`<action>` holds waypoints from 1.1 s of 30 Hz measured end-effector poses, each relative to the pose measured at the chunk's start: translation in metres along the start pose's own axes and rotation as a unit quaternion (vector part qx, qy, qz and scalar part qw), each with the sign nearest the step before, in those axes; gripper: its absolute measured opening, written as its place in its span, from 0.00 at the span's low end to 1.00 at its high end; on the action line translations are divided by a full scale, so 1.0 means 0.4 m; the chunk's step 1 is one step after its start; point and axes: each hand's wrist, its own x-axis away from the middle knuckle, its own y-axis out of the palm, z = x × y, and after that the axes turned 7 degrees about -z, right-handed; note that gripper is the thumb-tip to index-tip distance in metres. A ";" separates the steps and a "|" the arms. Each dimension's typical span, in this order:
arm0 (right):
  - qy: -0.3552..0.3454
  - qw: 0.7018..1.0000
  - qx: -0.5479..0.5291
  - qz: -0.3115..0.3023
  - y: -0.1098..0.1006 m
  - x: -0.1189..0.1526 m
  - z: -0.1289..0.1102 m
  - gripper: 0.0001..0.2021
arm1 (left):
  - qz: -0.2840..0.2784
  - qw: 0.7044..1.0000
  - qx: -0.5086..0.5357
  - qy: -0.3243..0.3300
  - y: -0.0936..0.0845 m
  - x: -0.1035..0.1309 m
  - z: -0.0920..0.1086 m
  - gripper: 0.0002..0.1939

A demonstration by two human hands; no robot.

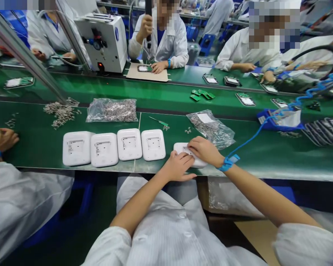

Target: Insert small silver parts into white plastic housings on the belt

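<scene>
A white square plastic housing [199, 162] lies at the bench's front edge, mostly covered by both hands. My left hand [180, 166] is closed on its left side, thumb toward me. My right hand [204, 148] bends over the top, fingers pressed down on it; anything small under the fingertips is hidden. A blue wrist strap with a coiled cord circles my right wrist. To the left, several similar white housings [130, 144] lie in a row, recessed sides up. A thin screwdriver with a green handle [163, 123] and small loose screws [188, 130] lie beyond my hands.
Clear bags of small metal parts [118, 111] [211, 127] lie behind the housings, beside a loose pile [61, 112]. Farther back, a green belt [155, 92] carries circuit boards [202, 95]. A blue tray [280, 120] stands right. A co-worker's hand [2, 139] rests at left; other people sit opposite.
</scene>
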 end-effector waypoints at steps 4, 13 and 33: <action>-0.007 1.000 0.014 0.019 0.001 0.021 0.005 0.10 | 0.006 1.000 0.002 -0.003 0.000 0.002 0.002 0.34; 0.022 1.000 0.016 0.003 0.011 0.016 0.010 0.10 | 0.032 0.998 0.049 -0.007 0.016 -0.005 -0.009 0.34; 0.051 0.984 -0.050 0.165 -0.016 0.056 0.032 0.12 | -0.005 0.997 0.055 -0.046 -0.004 0.000 -0.002 0.34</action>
